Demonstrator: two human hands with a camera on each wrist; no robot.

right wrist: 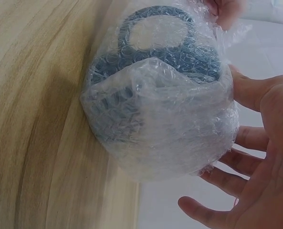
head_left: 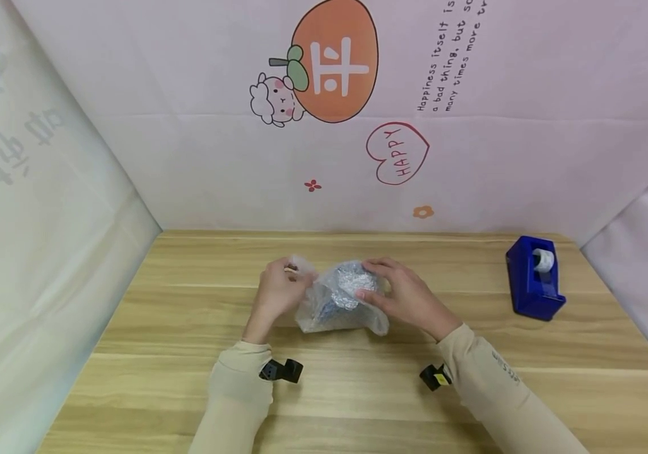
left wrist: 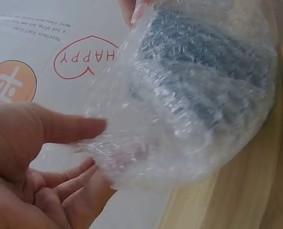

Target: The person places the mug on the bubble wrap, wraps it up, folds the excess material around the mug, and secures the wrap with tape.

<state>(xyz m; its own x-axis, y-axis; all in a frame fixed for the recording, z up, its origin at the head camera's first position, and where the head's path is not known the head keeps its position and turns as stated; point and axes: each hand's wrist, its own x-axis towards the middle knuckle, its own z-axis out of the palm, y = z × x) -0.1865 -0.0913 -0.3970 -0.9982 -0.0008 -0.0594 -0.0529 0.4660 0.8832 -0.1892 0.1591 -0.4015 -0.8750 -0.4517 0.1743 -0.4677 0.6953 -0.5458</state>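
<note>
A blue mug (right wrist: 198, 64), its looped handle showing through clear bubble wrap (right wrist: 179, 129), lies on the wooden table between the two hands. In the head view, the wrapping (head_left: 324, 325) bunches toward the left and looks shiny on top. My left hand (head_left: 281, 290) pinches the loose end of the wrap between thumb and fingers, just left of the mug. From the other side, my right hand (head_left: 409, 299) holds the wrapped mug, thumb near and fingers behind. The mug's far side is hidden by the wrap layers.
At the table's back right stands a blue tape dispenser (head_left: 534, 290) with a white tape roll (head_left: 543, 260). A printed cloth (head_left: 216, 170) hangs behind the wooden table (head_left: 187, 328), and pale cloth also closes both sides. Each wrist carries a small black camera.
</note>
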